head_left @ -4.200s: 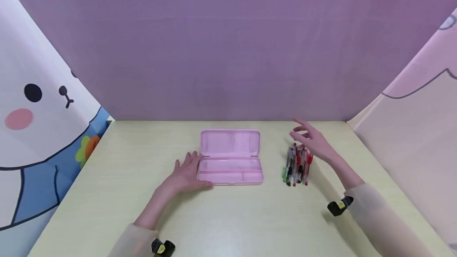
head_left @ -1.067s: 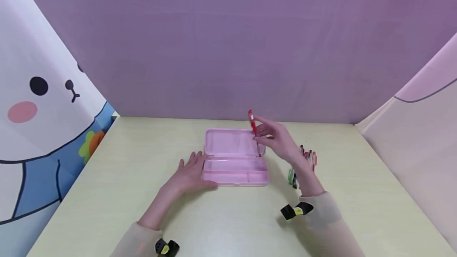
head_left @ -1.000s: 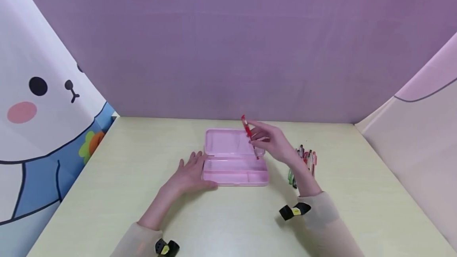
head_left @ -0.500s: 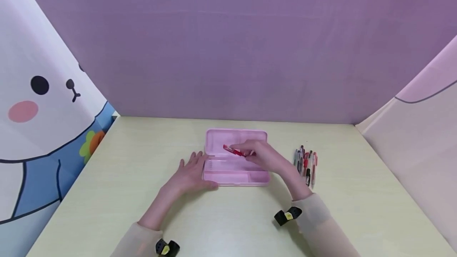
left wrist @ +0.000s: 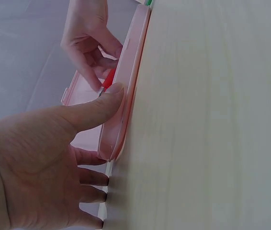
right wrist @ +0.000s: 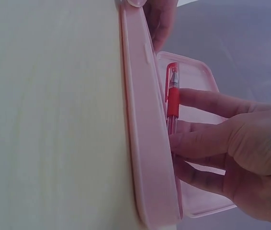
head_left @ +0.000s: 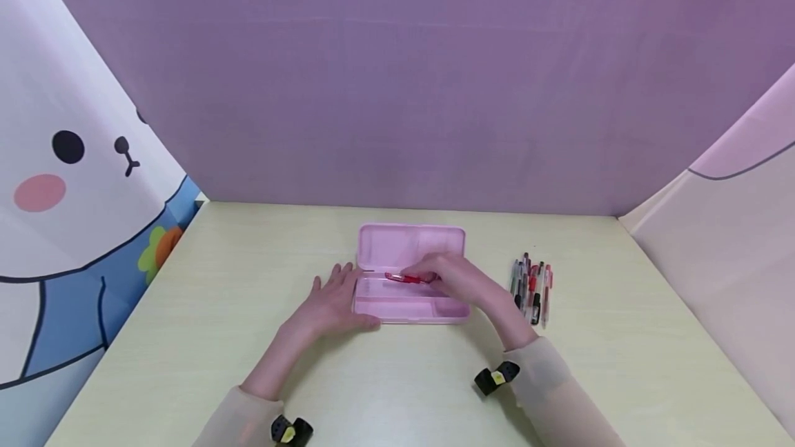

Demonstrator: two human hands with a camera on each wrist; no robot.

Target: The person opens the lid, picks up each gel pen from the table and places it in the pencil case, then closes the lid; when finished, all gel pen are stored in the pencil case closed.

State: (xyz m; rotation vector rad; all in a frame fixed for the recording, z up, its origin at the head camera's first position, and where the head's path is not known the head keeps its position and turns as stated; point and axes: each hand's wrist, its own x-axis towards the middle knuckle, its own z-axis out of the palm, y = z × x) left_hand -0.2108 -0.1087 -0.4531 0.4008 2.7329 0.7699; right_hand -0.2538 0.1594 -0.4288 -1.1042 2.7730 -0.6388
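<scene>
A pink pencil case (head_left: 394, 308) lies with its lid flipped back. My left hand (head_left: 326, 305) rests at the case's left end, fingers spread on the table; in the left wrist view its thumb (left wrist: 99, 109) presses the front wall. With my right hand (head_left: 458, 279) I pinch a red gel pen (head_left: 404, 278) between thumb and fingers. The pen lies almost level over the long back compartment, close to the hinge, its capped end pointing left. In the right wrist view the red cap and grip (right wrist: 173, 101) show; the far end is hidden by my fingers.
Several pens (head_left: 532, 290) with clear, black and red parts lie in a loose bundle right of the case, near my right forearm. A purple panel (head_left: 397, 88) stands along the table's back edge. The case's front has a divided narrow compartment (head_left: 397, 308).
My right hand went from above the bundle to the case with the red gel pen, tipped it from upright to nearly level and lowered it. My left hand has stayed at the case.
</scene>
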